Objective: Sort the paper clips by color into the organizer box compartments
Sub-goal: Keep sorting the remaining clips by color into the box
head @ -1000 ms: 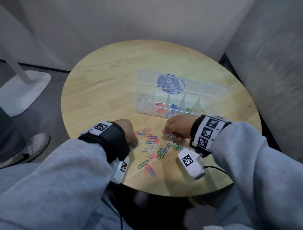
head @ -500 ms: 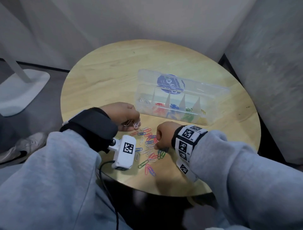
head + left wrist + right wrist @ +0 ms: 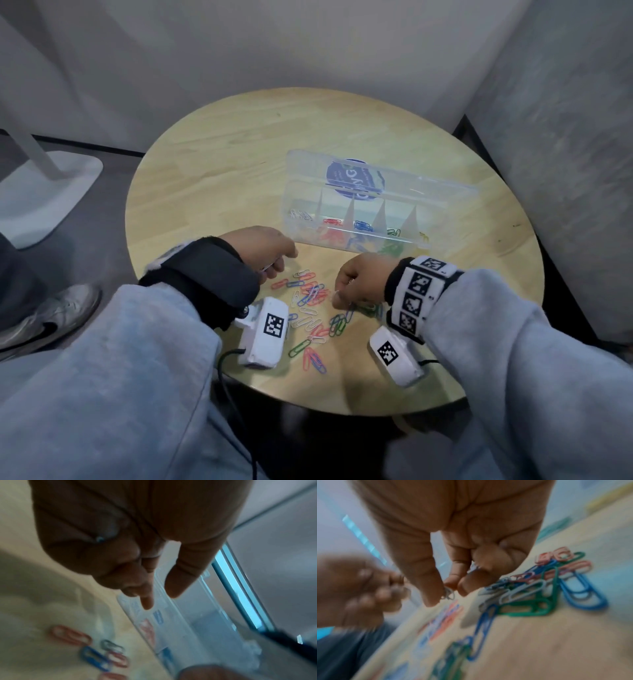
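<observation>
A clear organizer box (image 3: 342, 241) with its lid open stands on the round wooden table (image 3: 222, 154). Its compartments hold, left to right, white, red, blue, green and yellow clips. A loose pile of mixed paper clips (image 3: 313, 308) lies in front of it, between my hands. My left hand (image 3: 274, 267) hovers at the pile's left, near the box's left end, its fingers curled around a few white clips (image 3: 401, 588). My right hand (image 3: 337, 296) is at the pile's right and pinches a white clip (image 3: 448, 595) between thumb and forefinger, just above the table.
The table's near edge is right under my forearms. A grey wall (image 3: 565, 137) stands close on the right. On the floor to the left are a white stand base (image 3: 44, 198) and another person's shoe (image 3: 44, 318).
My left hand has lifted off the pile with white clips and come toward the box's left end. My right hand has shifted left across the pile and picked up a white clip.
</observation>
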Action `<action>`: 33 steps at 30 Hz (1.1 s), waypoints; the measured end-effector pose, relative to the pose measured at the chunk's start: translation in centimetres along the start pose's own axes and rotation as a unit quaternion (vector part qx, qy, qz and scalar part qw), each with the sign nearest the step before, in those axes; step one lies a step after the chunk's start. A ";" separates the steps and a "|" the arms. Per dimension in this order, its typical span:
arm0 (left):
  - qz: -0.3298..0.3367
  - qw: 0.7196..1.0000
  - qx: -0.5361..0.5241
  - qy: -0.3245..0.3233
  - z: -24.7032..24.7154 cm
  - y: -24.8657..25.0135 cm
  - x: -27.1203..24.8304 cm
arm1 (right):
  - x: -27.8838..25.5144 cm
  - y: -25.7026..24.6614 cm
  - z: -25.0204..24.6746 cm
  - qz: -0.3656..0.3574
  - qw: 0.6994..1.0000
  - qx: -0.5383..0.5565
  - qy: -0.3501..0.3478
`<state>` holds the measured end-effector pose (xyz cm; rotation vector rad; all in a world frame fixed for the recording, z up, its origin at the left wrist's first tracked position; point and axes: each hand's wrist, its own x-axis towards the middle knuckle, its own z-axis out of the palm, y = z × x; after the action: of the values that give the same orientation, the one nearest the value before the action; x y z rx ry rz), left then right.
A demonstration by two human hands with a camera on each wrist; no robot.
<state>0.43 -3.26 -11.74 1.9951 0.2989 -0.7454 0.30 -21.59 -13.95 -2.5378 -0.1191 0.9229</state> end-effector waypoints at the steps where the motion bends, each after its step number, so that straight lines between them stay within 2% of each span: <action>1: 0.010 0.996 0.087 0.003 0.2 -0.1 0.2 | -0.1 0.5 -0.3 0.008 0.998 0.058 0.001; 3: 0.021 0.974 0.226 0.006 0.5 -0.4 0.2 | -0.2 1.2 -0.6 0.020 0.978 0.205 -0.005; 4: 0.017 0.967 0.254 0.004 0.8 -0.6 0.2 | -0.2 1.5 -0.7 0.023 0.961 0.277 -0.005; 6: -0.007 0.974 0.227 -0.013 1.5 -0.8 0.5 | -0.4 1.9 -0.9 0.023 0.925 0.380 -0.006; 9: -0.065 0.996 0.010 -0.062 2.0 -0.4 0.5 | -0.6 2.2 -1.1 0.020 0.888 0.459 -0.022; 11: -0.066 0.986 -0.123 -0.094 1.5 0.2 0.3 | -0.7 2.3 -1.2 0.025 0.864 0.502 -0.026; 13: -0.033 0.965 -0.221 -0.135 0.7 0.4 0.3 | -0.8 2.5 -1.3 0.028 0.840 0.541 -0.026; 16: -0.004 0.939 -0.302 -0.165 -0.5 0.2 0.4 | -0.9 2.7 -1.7 0.034 0.820 0.570 -0.026; 18: 0.000 0.935 -0.315 -0.161 -0.8 0.0 0.5 | -1.0 2.4 -1.8 0.038 0.833 0.551 -0.015; 20: -0.011 0.944 -0.301 -0.134 -0.9 0.0 0.6 | -1.0 2.3 -1.8 0.036 0.867 0.496 -0.003; 22: -0.028 0.974 -0.212 -0.072 -0.7 0.2 0.6 | -0.9 2.2 -1.7 0.013 0.938 0.345 0.019; 23: -0.030 0.990 -0.130 -0.038 -0.4 0.2 0.6 | -0.9 2.0 -1.7 0.001 0.971 0.236 0.034; 24: -0.026 0.999 -0.027 -0.012 -0.2 0.1 0.7 | -1.0 1.6 -1.7 -0.009 0.990 0.130 0.047; 25: -0.019 0.996 0.085 0.005 0.0 -0.1 0.8 | -1.0 1.2 -1.6 -0.020 0.997 0.045 0.055; 27: 0.003 0.969 0.245 0.033 0.7 -0.7 0.9 | -0.9 0.1 -1.1 -0.045 0.997 -0.038 0.050; 30: -0.002 0.957 0.287 0.051 1.8 -1.5 1.1 | -0.4 -1.3 -0.1 -0.077 0.991 -0.100 0.048; 33: 0.007 0.938 0.342 0.055 2.8 -1.7 1.5 | 0.2 -2.2 0.6 -0.079 0.984 -0.153 0.044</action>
<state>-0.27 -4.92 -14.91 2.6988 0.0875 -0.7981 0.20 -19.33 -13.56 -2.7941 -0.4628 0.7799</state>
